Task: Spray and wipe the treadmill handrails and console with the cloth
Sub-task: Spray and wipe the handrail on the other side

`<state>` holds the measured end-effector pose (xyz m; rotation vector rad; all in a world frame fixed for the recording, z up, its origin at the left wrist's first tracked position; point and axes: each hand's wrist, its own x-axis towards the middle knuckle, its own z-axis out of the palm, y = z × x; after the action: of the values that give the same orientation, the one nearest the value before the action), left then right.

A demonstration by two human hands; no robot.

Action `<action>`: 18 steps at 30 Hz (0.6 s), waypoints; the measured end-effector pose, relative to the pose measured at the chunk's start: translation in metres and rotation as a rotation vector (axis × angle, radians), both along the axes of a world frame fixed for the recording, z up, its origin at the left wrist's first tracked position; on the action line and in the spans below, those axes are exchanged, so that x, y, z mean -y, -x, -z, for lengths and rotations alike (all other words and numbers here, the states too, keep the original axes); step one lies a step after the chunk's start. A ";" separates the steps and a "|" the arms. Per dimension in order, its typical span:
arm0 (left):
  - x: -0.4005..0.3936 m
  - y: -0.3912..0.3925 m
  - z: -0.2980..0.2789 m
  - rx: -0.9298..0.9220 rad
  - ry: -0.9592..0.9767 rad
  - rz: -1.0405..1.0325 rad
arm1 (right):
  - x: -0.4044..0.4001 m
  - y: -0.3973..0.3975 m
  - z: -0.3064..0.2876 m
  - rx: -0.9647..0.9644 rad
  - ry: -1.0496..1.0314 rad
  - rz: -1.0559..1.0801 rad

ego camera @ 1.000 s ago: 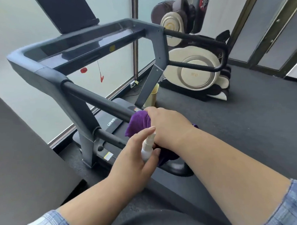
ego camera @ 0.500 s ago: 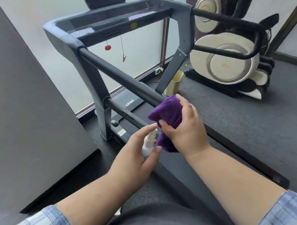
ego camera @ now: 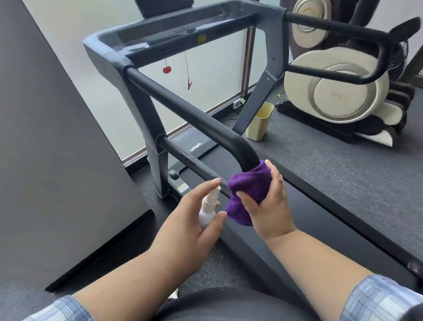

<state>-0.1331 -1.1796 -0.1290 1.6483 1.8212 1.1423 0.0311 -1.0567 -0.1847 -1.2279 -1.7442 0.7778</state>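
Item: treadmill (ego camera: 154,95), dark grey frame, standing at 12 o'clock against a frosted glass wall (ego camera: 78,27). Console (ego camera: 183,33) across the top; a red safety clip (ego camera: 189,85) hangs on a cord beneath it, a small red tag (ego camera: 167,69) beside it.

Item: near handrail (ego camera: 184,113), black padded bar running from the console corner down toward centre, bending downward at its end. A thinner lower rail (ego camera: 181,156) runs beneath it. Far handrail (ego camera: 345,30) at 2 o'clock.

Item: purple cloth (ego camera: 249,185), bunched around the bent end of the near handrail. Right hand (ego camera: 268,204) grips it, fingers and thumb curled round the fabric.

Item: white spray bottle (ego camera: 209,206), small, upright, just beside the cloth at 9 o'clock of it. Left hand (ego camera: 194,224) holds it, index finger lying over the nozzle top.

Surface: black running belt (ego camera: 317,216), dark side rail; grey carpet floor (ego camera: 326,160).

Room: grey panel (ego camera: 35,143) at 9 o'clock; cream bin (ego camera: 259,121) on the floor past the treadmill upright; cream and brown massage chair (ego camera: 336,94) at 2 o'clock. Plaid sleeves at 5 and 7 o'clock.
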 end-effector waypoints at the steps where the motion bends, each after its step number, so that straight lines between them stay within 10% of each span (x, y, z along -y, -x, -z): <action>1: 0.000 -0.001 -0.001 -0.001 -0.001 0.000 | 0.002 -0.003 0.002 0.003 0.017 -0.019; 10: -0.007 0.002 -0.009 0.048 -0.019 0.013 | -0.007 0.011 -0.063 -0.123 -0.204 0.047; 18: -0.028 0.035 -0.016 0.122 -0.061 -0.017 | -0.048 0.083 -0.138 0.566 -0.292 -0.036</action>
<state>-0.1680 -1.1513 -0.1133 1.5629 1.7436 1.2881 -0.0523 -1.0082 -0.0466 -1.2897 -2.2403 0.1781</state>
